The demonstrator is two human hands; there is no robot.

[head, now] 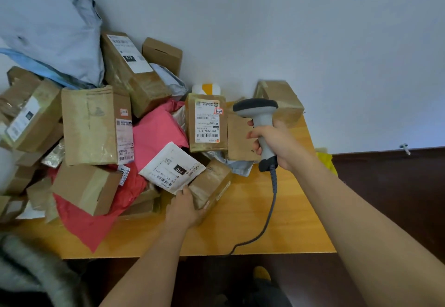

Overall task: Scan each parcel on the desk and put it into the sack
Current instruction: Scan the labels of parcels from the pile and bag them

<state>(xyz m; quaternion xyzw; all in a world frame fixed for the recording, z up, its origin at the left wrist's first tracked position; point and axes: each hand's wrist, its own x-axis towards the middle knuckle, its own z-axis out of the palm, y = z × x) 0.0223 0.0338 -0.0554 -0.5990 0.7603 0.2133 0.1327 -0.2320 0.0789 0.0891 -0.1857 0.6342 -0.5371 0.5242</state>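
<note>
Bench (252,229): a yellow wooden top against a pale wall, its left part heaped with parcels, its near right part bare.
Parcel heap (96,126): brown cartons and soft mailers piled from the left edge to mid-bench, reaching the back edge.
Grey mailer (55,39): lies highest, at the back left corner.
Red mailer (96,222): spills to the near edge under the cartons.
Tall carton (96,126): stands in the middle of the heap, label on its right side.
Labelled carton (207,124): upright near the back edge, just left of the scanner head.
Small taped box (212,181): at the heap's near right side, on the bench; a white label sheet (172,167) leans against its left.
Left hand (185,208): fingers curled round the small taped box's near end, gripping it.
Right hand (277,143): fingers wrapped round the scanner (261,124) handle, held above the bench; head points left.
Scanner cable (269,210): coils down across the bench to the near edge.
Sack: cannot tell where it is.
</note>
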